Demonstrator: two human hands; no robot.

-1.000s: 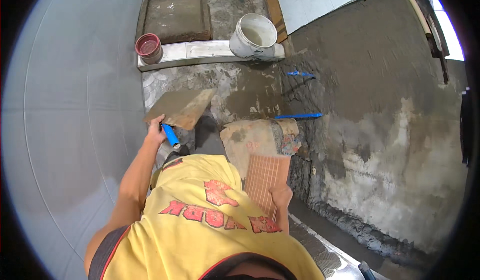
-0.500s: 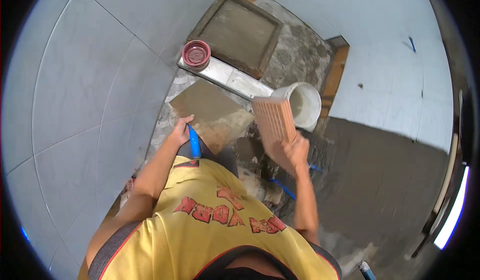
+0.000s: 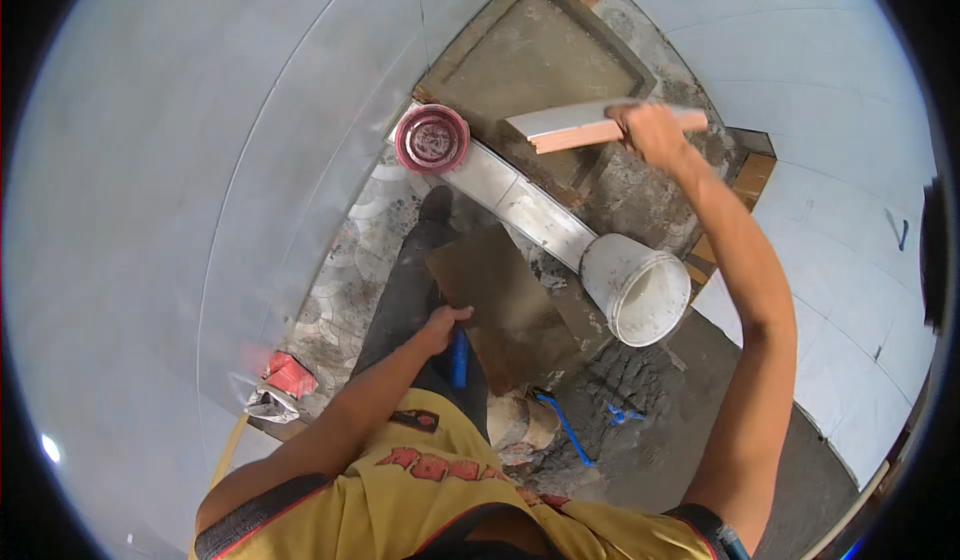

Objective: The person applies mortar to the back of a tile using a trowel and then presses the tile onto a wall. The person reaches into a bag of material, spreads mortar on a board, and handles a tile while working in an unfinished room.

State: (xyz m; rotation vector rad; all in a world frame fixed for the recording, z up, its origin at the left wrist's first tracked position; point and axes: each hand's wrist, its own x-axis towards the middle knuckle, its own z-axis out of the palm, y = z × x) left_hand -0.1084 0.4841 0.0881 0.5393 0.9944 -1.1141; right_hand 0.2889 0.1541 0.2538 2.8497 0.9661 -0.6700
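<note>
In the head view, my right hand [image 3: 650, 132] is raised at the upper right, closed around a ceramic tile [image 3: 575, 120] with a pale glazed face and a terracotta edge. My left hand [image 3: 438, 330] is lower, over my lap, with its thumb on the edge of a flat grey-brown board [image 3: 505, 305] smeared with wet mortar. Its other fingers are mostly hidden. A blue handle [image 3: 459, 358] sticks out just below that hand; what it belongs to is hidden.
A red bowl [image 3: 432, 140] stands on a white tiled curb [image 3: 540, 215]. Right of that, a white bucket [image 3: 650, 300] leans over. Beyond lies a raised-rim cement slab [image 3: 530, 55]. Blue pipe [image 3: 567, 430] and a blue fitting [image 3: 625, 415] lie by wet mortar. Tiled walls flank me.
My right hand has swung up and away from my body with the tile, turning its ribbed back out of sight and its pale face into view. The whole view has shifted.
</note>
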